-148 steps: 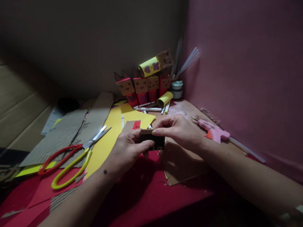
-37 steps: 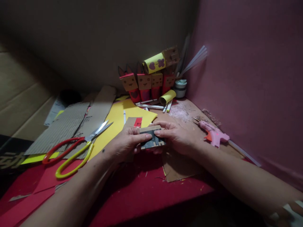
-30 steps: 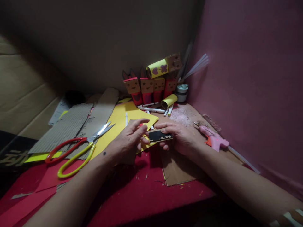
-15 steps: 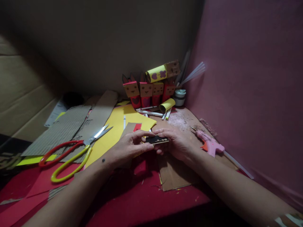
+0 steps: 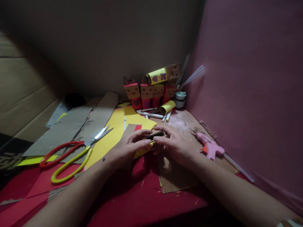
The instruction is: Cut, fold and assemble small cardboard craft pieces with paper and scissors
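Note:
Between my two hands is a small dark piece of cardboard (image 5: 156, 135), seen nearly edge-on. My left hand (image 5: 133, 142) pinches its left end, thumb towards me and fingers behind. My right hand (image 5: 171, 141) grips the other end, thumb in front and index finger arched over the top. Part of the piece is covered by my fingers. Below and behind my hands lie a yellow sheet (image 5: 106, 135), a cardboard strip with a red patch (image 5: 138, 127) and a flat brown cardboard piece (image 5: 177, 179).
Open scissors (image 5: 85, 146) lie at left on corrugated cardboard (image 5: 61, 129) and red paper (image 5: 44, 183). A pink glue gun (image 5: 209, 145) rests at right by the wall. At the back stand several cardboard animal figures (image 5: 146, 91), a yellow tube (image 5: 167, 107), markers (image 5: 151, 114) and a small jar (image 5: 180, 99).
The cardboard piece has turned, so its black face with pale marks shows less and its edge tilts up to the right. My right thumb has come round to the front.

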Demonstrator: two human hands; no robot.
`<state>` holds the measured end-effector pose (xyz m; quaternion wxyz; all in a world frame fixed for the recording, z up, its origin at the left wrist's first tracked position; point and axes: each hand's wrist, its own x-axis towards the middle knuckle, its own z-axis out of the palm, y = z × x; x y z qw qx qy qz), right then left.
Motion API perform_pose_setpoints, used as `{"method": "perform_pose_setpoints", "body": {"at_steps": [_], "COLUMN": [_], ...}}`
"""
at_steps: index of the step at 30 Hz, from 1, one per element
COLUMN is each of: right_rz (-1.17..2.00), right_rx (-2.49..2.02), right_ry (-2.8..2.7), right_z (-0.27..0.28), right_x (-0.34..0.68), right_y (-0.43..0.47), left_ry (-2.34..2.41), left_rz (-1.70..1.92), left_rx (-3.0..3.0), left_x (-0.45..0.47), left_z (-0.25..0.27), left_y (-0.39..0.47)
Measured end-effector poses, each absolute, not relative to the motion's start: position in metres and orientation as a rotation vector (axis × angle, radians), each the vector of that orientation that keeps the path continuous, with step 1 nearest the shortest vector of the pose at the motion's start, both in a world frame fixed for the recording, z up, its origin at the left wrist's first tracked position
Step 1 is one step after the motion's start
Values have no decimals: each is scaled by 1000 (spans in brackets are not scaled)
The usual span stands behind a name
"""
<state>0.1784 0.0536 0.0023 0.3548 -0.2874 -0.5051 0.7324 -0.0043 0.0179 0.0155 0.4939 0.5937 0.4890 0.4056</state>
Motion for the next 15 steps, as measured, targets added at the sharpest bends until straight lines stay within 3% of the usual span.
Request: {"method": "perform_pose_setpoints", "body": {"at_steps": [15], "right_rz": [1985], "right_rx": [-748], "right_ry": [-1299], "right_z": [3], "right_x": [175], "right_y": [51], "left_ry": [1234], "left_rz": [1207], "left_rx": [1042], "left_x": [-2], "left_z": [6], "left_y": [19]}}
